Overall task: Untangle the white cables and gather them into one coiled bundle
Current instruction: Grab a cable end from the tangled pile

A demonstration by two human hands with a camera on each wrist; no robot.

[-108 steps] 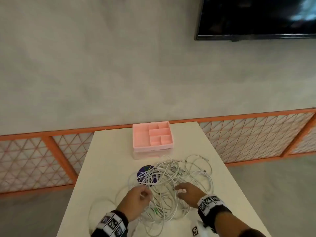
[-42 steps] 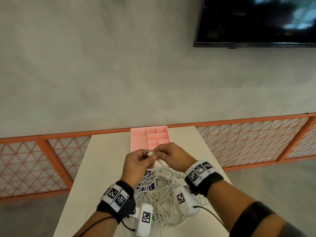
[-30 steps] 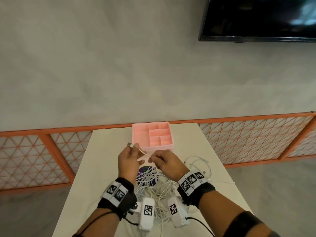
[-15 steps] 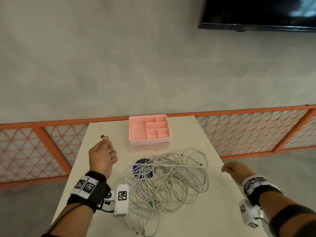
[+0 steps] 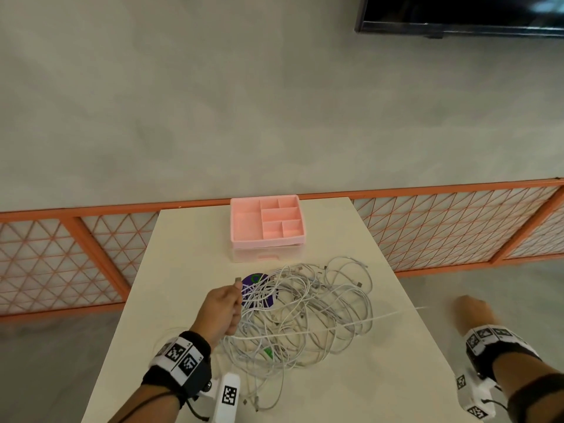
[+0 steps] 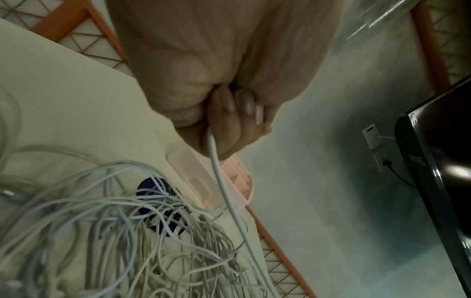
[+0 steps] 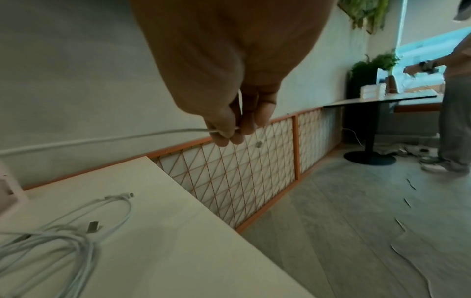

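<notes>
A tangle of white cables [image 5: 305, 312] lies in the middle of the cream table [image 5: 189, 254], partly over a purple disc [image 5: 254, 283]. My left hand [image 5: 221, 312] grips one end of a single white cable [image 5: 335, 326], whose plug [image 5: 237, 280] sticks up past my fingers. That cable [image 6: 229, 201] runs stretched above the pile to my right hand [image 5: 473, 312], held out past the table's right edge. In the right wrist view my right hand [image 7: 229, 129] pinches the cable [image 7: 102, 140], and its other plug [image 7: 258, 144] dangles below my fingers.
A pink compartment tray [image 5: 267, 222] on a small drawer box stands at the table's far edge. An orange lattice fence [image 5: 442, 227] runs behind and to the right. A screen [image 5: 457, 13] hangs on the wall. Another person [image 7: 453, 100] stands by a far table.
My left hand has moved right and nearer, from the table's left side to the pile's left edge. The stretched cable now slopes from lower left up to my right hand.
</notes>
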